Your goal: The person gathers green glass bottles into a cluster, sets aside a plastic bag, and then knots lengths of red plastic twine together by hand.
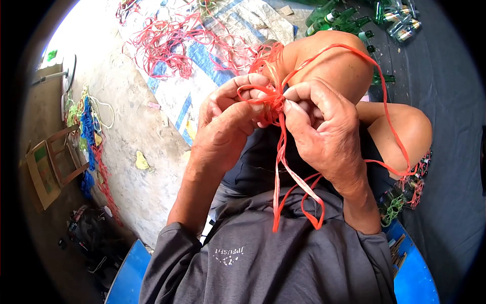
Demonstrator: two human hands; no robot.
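Red plastic twine point(277, 100) is bunched into a knotted cluster of loops between my two hands, above my lap. My left hand point(228, 119) is closed, thumb and fingers pinching the loops on the cluster's left side. From the right, my right hand point(324, 119) pinches the twine at the knot with thumb and forefinger. Loose ends dangle from the knot over my dark shirt point(283, 253). One long strand arcs over my right knee and returns past my right wrist. The knot's inner turns are partly hidden by my fingers.
A tangled heap of pink-red twine point(172, 45) lies on a blue-and-white sheet point(190, 109) ahead. Green glass bottles point(344, 20) lie at the upper right. Blue and green cords point(90, 126) hang at left near a wooden frame point(66, 157). The blue seat point(412, 268) is beneath me.
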